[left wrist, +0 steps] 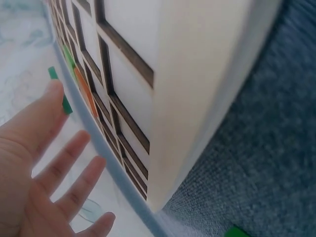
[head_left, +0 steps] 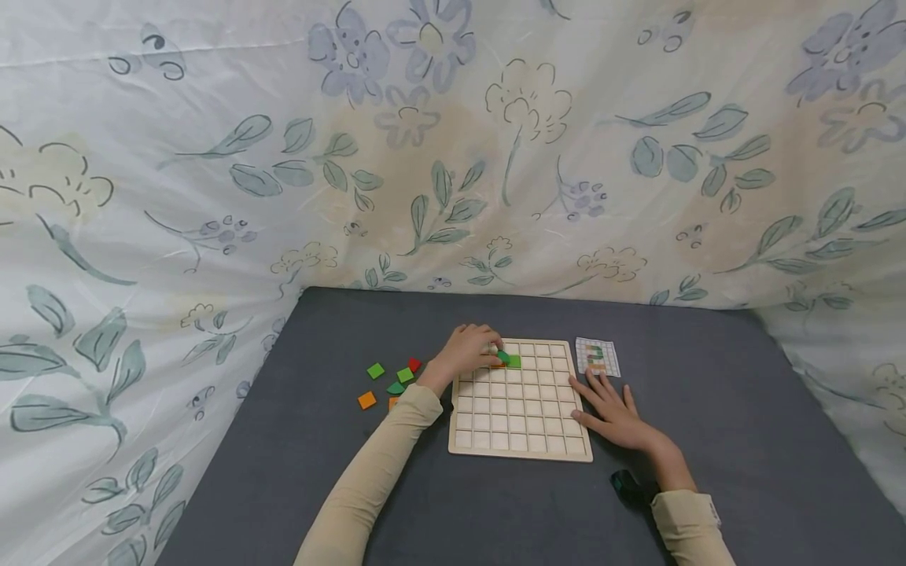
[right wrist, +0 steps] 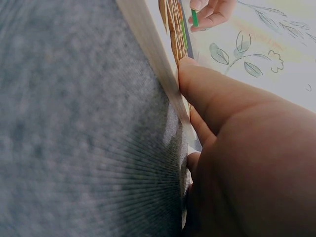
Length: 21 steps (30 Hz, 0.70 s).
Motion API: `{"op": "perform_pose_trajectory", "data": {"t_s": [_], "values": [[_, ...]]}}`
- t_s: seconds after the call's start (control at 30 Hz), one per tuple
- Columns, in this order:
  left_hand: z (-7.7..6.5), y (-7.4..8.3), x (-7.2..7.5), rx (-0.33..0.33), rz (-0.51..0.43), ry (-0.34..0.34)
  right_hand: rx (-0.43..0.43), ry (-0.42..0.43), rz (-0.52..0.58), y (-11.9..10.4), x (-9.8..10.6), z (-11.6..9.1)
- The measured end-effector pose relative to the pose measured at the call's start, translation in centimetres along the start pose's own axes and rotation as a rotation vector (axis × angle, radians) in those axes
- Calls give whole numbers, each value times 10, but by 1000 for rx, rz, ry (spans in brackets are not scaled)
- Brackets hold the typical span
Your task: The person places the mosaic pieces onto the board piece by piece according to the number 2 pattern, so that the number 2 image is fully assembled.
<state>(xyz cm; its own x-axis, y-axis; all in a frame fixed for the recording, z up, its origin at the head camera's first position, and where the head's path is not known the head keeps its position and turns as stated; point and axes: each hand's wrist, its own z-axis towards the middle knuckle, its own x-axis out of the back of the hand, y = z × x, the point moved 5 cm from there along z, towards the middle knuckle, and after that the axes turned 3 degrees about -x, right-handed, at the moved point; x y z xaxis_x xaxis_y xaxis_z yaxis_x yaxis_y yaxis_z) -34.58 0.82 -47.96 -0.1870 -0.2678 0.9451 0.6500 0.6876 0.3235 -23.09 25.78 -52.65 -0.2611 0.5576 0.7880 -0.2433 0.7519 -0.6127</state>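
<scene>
My left hand (head_left: 469, 350) pinches a dark green tile (left wrist: 67, 104) between thumb and fingertip, its other fingers spread apart. The tile is held above the upper left part of a wooden grid board (head_left: 520, 401). Beneath it, a light green tile (head_left: 514, 362) and an orange tile (left wrist: 85, 91) lie side by side in the board's squares. My right hand (head_left: 619, 417) lies at the board's right edge with fingers extended, thumb and index fingertips touching the rim. The right wrist view also shows the green tile (right wrist: 194, 18) in the left hand's pinch.
Loose tiles lie left of the board: light green (head_left: 375, 370), red (head_left: 414, 364), orange (head_left: 366, 400) and dark green (head_left: 395, 388) among them. A printed card (head_left: 597, 358) with a coloured grid pattern sits beyond the right fingertips. A flowered cloth (head_left: 453, 157) hangs behind the grey table (head_left: 340, 330).
</scene>
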Motion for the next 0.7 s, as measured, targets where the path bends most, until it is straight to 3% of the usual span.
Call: {"op": "perform_pose_trajectory", "data": {"t_s": [0.4, 0.7], "values": [[1, 9, 2, -42, 17, -22, -3, -3, -6, 0, 1, 0], [12, 11, -8, -78, 37, -44, 0, 1, -1, 2, 0, 0]]}}
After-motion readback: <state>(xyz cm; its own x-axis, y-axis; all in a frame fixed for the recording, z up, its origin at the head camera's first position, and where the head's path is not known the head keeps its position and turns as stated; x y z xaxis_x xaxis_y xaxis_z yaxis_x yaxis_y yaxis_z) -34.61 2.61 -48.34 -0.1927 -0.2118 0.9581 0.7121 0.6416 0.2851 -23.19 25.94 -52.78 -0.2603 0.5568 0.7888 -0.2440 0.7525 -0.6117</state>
